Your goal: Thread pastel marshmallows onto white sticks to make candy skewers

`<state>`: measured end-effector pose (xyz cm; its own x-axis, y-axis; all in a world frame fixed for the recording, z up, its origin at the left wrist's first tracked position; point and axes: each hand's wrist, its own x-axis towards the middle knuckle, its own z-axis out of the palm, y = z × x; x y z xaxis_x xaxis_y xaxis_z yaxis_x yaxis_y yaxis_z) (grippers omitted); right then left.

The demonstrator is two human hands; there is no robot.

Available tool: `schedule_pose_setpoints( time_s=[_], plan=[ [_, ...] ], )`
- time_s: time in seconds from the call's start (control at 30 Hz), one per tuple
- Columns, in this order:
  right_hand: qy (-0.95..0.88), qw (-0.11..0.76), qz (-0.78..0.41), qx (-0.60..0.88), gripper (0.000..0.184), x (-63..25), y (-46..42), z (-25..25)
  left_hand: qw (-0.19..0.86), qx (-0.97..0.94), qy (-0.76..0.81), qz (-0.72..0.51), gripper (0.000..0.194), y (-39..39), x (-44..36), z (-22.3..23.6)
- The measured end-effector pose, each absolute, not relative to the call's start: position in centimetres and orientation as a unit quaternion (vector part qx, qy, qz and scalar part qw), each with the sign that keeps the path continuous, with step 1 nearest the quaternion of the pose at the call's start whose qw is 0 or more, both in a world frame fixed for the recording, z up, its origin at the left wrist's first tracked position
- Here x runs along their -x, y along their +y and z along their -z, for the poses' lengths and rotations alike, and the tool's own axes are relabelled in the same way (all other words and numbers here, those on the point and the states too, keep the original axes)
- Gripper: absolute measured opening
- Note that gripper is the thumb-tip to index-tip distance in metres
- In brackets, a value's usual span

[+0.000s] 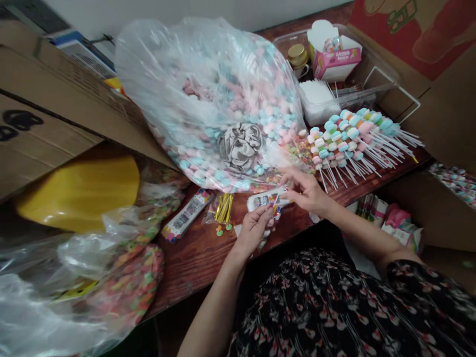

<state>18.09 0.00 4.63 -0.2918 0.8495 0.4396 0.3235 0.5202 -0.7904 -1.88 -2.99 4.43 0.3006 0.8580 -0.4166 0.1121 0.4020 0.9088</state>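
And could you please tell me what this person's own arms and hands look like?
The left hand and right hand are ungloved, and both forearms are bare. A black sleeve with a pink and pale floral print shows on the right arm.

Pale wall [256,12] behind reddish-brown wooden table [193,267]; dim light.

**Surface finishes on and around a wooden worktable [199,265].**
The tabletop is displaying glossy grain; the marshmallow bag [148,57] is gleaming as wrinkled, clear plastic; the scrunchie [228,148] is showing satiny, crumpled cloth; the cardboard box [55,131] is looking matt; the jar lid [297,55] is shining like metal; the marshmallow skewers [344,131] are appearing matt above smooth sticks [323,180].
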Motion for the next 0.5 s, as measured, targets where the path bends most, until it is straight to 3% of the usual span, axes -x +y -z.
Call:
schedule_pose_setpoints(
  time_s=[0.07,0.13,0.17,0.37,0.5],
  plan=[
    [-0.655,0.489,-0.364,0.447,0.036,-17.0,-1.4,-3.5,0.636,-0.455,0.533,-0.324,0.045,-3.3,1.4,-3.8],
    [-0.635,0.473,-0.408,0.454,0.022,-15.9,-2.9,-2.7,0.644,-0.447,0.531,-0.320,0.046,-3.5,1.1,-3.4],
    [-0.634,0.466,-0.413,0.458,0.014,-15.5,-3.4,-2.4,0.660,-0.442,0.526,-0.305,0.047,-3.6,1.0,-3.3],
    [-0.689,0.466,-0.352,0.430,0.018,-14.9,-3.9,-2.8,0.779,-0.380,0.444,-0.228,0.036,-3.8,2.4,-4.0],
    [-0.677,0.477,-0.375,0.417,0.019,-14.0,-3.6,-2.4,0.816,-0.374,0.405,-0.175,0.029,-3.6,3.5,-4.6]
  ],
)
